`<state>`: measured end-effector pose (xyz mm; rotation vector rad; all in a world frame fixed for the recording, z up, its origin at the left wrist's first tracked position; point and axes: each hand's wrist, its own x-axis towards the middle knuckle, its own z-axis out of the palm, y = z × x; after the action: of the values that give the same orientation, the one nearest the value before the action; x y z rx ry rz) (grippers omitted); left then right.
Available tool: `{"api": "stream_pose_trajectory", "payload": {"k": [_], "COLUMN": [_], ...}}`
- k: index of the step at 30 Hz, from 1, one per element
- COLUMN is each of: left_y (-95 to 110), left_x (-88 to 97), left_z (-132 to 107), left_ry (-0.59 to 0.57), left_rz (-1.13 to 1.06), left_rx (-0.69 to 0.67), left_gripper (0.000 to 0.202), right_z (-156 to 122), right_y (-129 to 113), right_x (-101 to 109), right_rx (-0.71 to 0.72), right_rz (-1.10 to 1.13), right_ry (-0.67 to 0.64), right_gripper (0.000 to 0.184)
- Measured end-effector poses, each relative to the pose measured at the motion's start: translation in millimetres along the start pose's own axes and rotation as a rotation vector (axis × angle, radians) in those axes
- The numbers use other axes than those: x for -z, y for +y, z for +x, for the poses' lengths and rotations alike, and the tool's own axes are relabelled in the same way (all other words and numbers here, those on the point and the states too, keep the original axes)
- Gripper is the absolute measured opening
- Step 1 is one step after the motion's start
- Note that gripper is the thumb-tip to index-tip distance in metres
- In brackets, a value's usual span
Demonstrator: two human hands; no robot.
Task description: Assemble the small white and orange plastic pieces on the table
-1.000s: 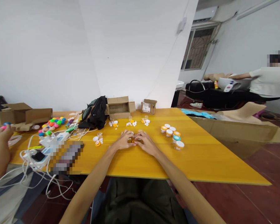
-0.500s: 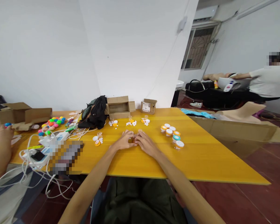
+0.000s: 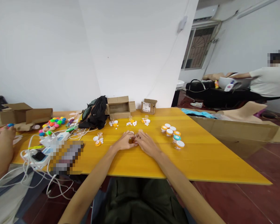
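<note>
- Left hand [image 3: 124, 140]: fingers arched, partly open, tips beside those of the right hand. Whether it grips anything cannot be told.
- Right hand [image 3: 146, 142]: fingers bent inward, thumb side toward the left hand. Its grip is likewise hidden.
- Small white piece [image 3: 131, 133]: just beyond the left fingers, mostly covered.
- Clear jars [image 3: 179, 144]: grouped to the right of the hands, with white, orange and teal lids; lid markings too small to read.
- Loose lids and discs [image 3: 98, 143]: one cluster left of the hands, others in a row beyond them.
- Work surface: yellow-orange wooden table [image 3: 200, 165], glossy, with power strips [image 3: 58, 138] and white cables at left.
- Small carton [image 3: 151, 109]: white label [image 3: 146, 107] on its front, print illegible.
- Open carton [image 3: 118, 108]: left of the small carton, next to a black bag [image 3: 96, 113].
- Room: white wall [image 3: 130, 46] behind the table; at right, red floor [image 3: 254, 199], a barred window [image 3: 198, 46] and a person in a white top [image 3: 269, 81].
</note>
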<state>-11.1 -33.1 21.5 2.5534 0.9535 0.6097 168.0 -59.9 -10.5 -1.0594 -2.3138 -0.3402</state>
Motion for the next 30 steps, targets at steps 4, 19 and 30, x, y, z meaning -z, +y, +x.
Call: {"api": "stream_pose_trajectory", "payload": {"k": [4,19,30], "left_y": [-1.4,-4.9,-8.2], "left_x": [-1.3,-4.4,-6.2], "left_z": [0.7,3.0,3.0], "left_ry": [0.014,0.023,0.016], "left_rz": [0.005,0.017,0.005], "left_rx": [0.002,0.011,0.006], "left_gripper": [0.014,0.017,0.017], "right_z": [0.6,4.8,3.5], "right_y": [-0.6,-3.8,-3.3], "right_x": [-0.1,-2.3,-4.8], "right_rx": [0.060,0.200,0.131], "right_rz": [-0.087,-0.195,-0.125], "right_ry": [-0.006,-0.036,0.002], "right_gripper": [0.017,0.025,0.027]}}
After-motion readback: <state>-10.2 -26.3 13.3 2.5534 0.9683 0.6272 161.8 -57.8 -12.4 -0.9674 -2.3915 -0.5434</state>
